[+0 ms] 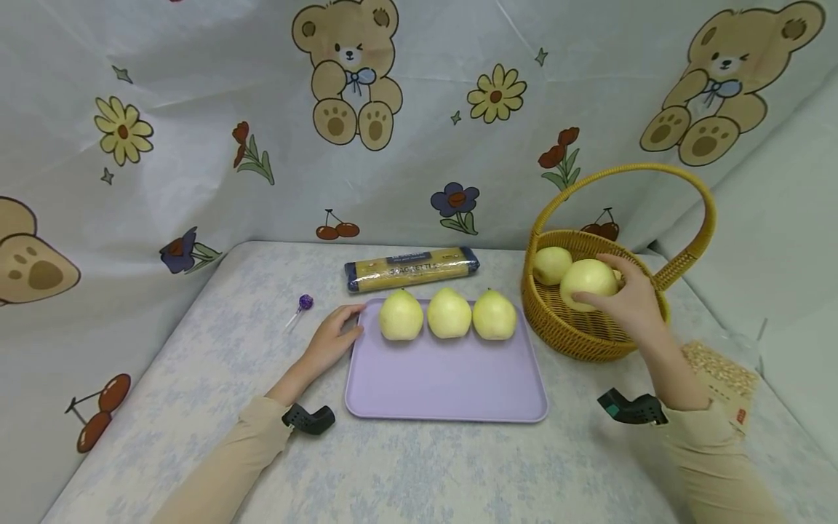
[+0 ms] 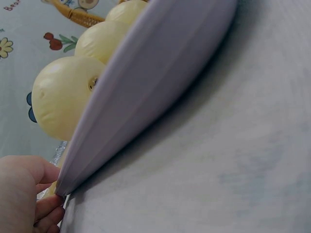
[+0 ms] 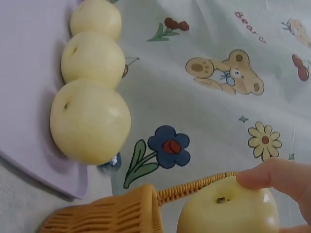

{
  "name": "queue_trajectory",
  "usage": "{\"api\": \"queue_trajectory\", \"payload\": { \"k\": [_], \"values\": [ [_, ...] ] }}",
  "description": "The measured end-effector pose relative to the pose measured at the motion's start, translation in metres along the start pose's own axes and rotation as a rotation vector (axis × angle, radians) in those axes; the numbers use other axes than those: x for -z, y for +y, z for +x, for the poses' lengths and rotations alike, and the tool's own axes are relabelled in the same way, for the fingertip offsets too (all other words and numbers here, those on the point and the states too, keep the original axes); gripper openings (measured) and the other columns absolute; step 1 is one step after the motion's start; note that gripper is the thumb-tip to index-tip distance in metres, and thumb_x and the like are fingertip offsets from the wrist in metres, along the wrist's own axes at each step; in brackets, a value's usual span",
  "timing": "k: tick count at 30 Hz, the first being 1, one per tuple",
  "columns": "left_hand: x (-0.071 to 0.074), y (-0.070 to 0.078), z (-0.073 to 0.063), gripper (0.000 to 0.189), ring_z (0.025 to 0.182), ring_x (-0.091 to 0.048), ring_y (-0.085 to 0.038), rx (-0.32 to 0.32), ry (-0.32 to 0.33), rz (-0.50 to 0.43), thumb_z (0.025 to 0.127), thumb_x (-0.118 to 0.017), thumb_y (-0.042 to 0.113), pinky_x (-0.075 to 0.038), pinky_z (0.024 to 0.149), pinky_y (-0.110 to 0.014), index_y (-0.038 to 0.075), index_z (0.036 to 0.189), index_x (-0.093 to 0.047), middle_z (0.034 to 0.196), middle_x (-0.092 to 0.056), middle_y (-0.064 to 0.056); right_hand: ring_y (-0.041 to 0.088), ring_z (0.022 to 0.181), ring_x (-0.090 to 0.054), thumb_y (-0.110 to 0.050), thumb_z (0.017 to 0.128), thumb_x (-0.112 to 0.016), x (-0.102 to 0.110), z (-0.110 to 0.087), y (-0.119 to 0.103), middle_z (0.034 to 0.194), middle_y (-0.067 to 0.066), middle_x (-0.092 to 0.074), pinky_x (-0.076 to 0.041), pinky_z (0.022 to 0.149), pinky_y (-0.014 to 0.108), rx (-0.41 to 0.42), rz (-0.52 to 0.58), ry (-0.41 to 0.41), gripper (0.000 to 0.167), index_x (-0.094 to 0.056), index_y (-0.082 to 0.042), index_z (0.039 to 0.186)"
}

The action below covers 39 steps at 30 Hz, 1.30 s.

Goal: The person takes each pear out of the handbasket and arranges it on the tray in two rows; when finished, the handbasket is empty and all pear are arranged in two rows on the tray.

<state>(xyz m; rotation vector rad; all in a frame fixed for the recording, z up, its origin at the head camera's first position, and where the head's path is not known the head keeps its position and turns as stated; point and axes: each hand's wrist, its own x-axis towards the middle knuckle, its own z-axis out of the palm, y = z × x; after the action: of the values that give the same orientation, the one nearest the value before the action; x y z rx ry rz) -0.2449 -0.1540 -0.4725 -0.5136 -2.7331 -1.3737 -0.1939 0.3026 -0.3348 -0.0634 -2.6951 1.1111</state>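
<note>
My right hand (image 1: 631,298) grips a pale yellow pear (image 1: 588,284) over the wicker basket (image 1: 569,342), thumb on one side and fingers round the other. From the right wrist, this pear (image 3: 228,206) shows its dark end, with the thumb pressed along its skin. Another pear (image 1: 552,265) lies in the basket beside it. At the far left corner of the lilac tray (image 1: 445,386), my left hand (image 1: 332,336) holds the rim; the left wrist view shows its fingers (image 2: 48,208) at the tray's edge. Three pears (image 1: 449,314) stand in a row along the tray's far side.
Behind the tray lies a pack of spaghetti (image 1: 412,270). A lollipop (image 1: 305,302) with a purple wrapper is left of the tray. The basket's tall handle (image 1: 707,211) arches over it. A bag of pale beans or kernels (image 1: 723,375) lies beside my right forearm.
</note>
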Motion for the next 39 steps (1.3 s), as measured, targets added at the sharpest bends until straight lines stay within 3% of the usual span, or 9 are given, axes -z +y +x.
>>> {"api": "queue_trajectory", "payload": {
  "k": [3, 8, 16, 22, 31, 39],
  "values": [
    [0.001, 0.001, 0.0, 0.044, 0.133, -0.044, -0.033, 0.004, -0.013, -0.013, 0.095, -0.055, 0.014, -0.034, 0.114, -0.05, 0.004, 0.137, -0.048, 0.141, -0.049, -0.016, 0.038, 0.11, -0.046, -0.025, 0.081, -0.075, -0.006, -0.003, -0.013, 0.141, 0.025, -0.039, -0.042, 0.064, 0.017, 0.028, 0.028, -0.028, 0.076, -0.037, -0.003, 0.143],
    [0.002, 0.0, 0.0, 0.043, 0.133, -0.044, -0.032, -0.002, -0.011, -0.012, 0.095, -0.055, 0.013, -0.034, 0.114, -0.049, 0.004, 0.137, -0.048, 0.14, -0.05, -0.016, 0.043, 0.113, -0.046, -0.023, 0.079, -0.076, -0.021, -0.007, -0.032, 0.143, 0.023, -0.037, -0.045, 0.067, 0.023, 0.068, 0.064, -0.092, 0.078, -0.037, -0.004, 0.144],
    [0.002, 0.001, 0.0, 0.043, 0.133, -0.044, -0.032, -0.002, -0.012, -0.018, 0.095, -0.055, 0.014, -0.033, 0.115, -0.048, 0.004, 0.136, -0.048, 0.14, -0.05, -0.016, 0.029, 0.105, -0.049, -0.017, 0.073, -0.08, -0.06, -0.014, -0.058, 0.135, 0.021, -0.047, -0.044, 0.082, 0.034, 0.18, 0.087, -0.155, 0.074, -0.045, -0.002, 0.137],
    [0.002, 0.001, 0.0, 0.043, 0.134, -0.044, -0.031, 0.003, -0.009, -0.023, 0.095, -0.055, 0.014, -0.033, 0.115, -0.048, 0.004, 0.136, -0.049, 0.14, -0.05, -0.015, 0.03, 0.102, -0.05, -0.011, 0.068, -0.083, -0.089, -0.021, -0.073, 0.129, 0.02, -0.049, -0.044, 0.082, 0.033, 0.23, 0.15, -0.216, 0.072, -0.05, -0.003, 0.132],
    [0.002, 0.001, 0.0, 0.043, 0.133, -0.044, -0.032, -0.001, -0.004, -0.01, 0.095, -0.055, 0.014, -0.033, 0.115, -0.048, 0.004, 0.136, -0.049, 0.139, -0.05, -0.016, 0.032, 0.112, -0.054, -0.013, 0.065, -0.085, -0.122, -0.034, -0.093, 0.132, 0.015, -0.051, -0.052, 0.089, 0.045, 0.269, 0.218, -0.305, 0.074, -0.052, -0.007, 0.131],
    [0.003, 0.002, 0.0, 0.044, 0.132, -0.044, -0.034, -0.025, 0.011, 0.01, 0.093, -0.056, 0.012, -0.032, 0.115, -0.049, 0.002, 0.135, -0.05, 0.138, -0.052, -0.018, 0.027, 0.116, -0.052, -0.011, 0.061, -0.085, -0.143, -0.048, -0.105, 0.129, 0.013, -0.056, -0.047, 0.091, 0.038, 0.352, 0.246, -0.338, 0.073, -0.055, -0.004, 0.126]
  ]
}}
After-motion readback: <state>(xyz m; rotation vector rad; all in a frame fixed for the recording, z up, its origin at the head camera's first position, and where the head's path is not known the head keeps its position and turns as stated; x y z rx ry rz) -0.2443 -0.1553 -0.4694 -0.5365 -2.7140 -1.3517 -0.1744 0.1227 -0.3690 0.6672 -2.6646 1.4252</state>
